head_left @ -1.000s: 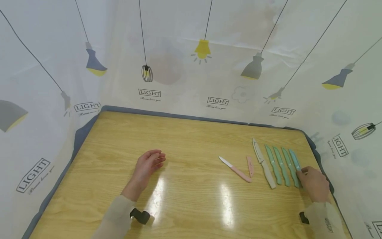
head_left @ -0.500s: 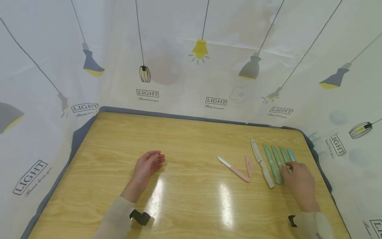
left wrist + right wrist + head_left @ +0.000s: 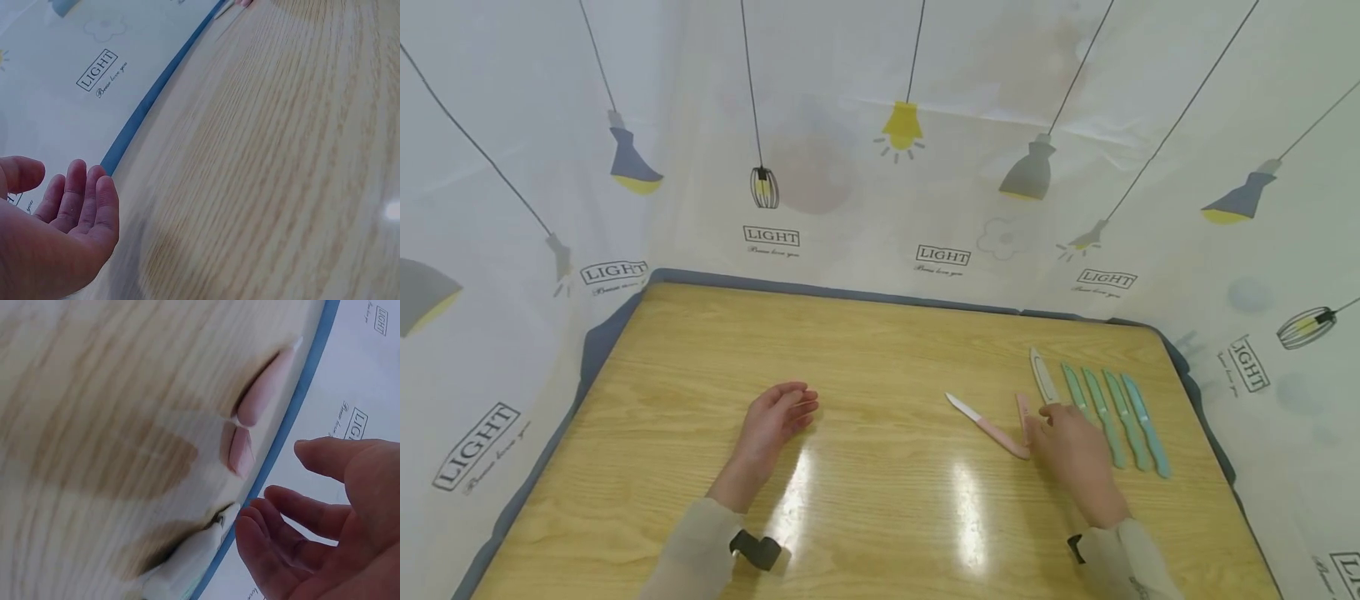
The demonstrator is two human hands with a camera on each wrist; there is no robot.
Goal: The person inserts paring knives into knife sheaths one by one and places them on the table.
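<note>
My left hand [image 3: 771, 425] is held over the left half of the table, fingers loosely bent around nothing. Over the white knife [image 3: 1041, 375] my right hand [image 3: 1078, 458] hovers, hiding its handle. The right wrist view shows the thumb and fingers apart with nothing between them. Just left of that hand lie a pink sheath [image 3: 1022, 407] and an unsheathed pink knife [image 3: 1000, 435] with a white blade. To its right, several green knives [image 3: 1120, 400] and a blue knife [image 3: 1144, 425] lie side by side in their sheaths; the nearest green handle is covered by the hand.
The wooden table [image 3: 880, 358] has a blue-grey edge [image 3: 850, 292]. A white curtain [image 3: 850, 83] printed with lamps surrounds its back and sides. Dark bands sit on both wrists.
My right hand has let go of the blue knife and moved left across the green knives to the white one. The blue knife now shows whole. My left hand has barely moved.
</note>
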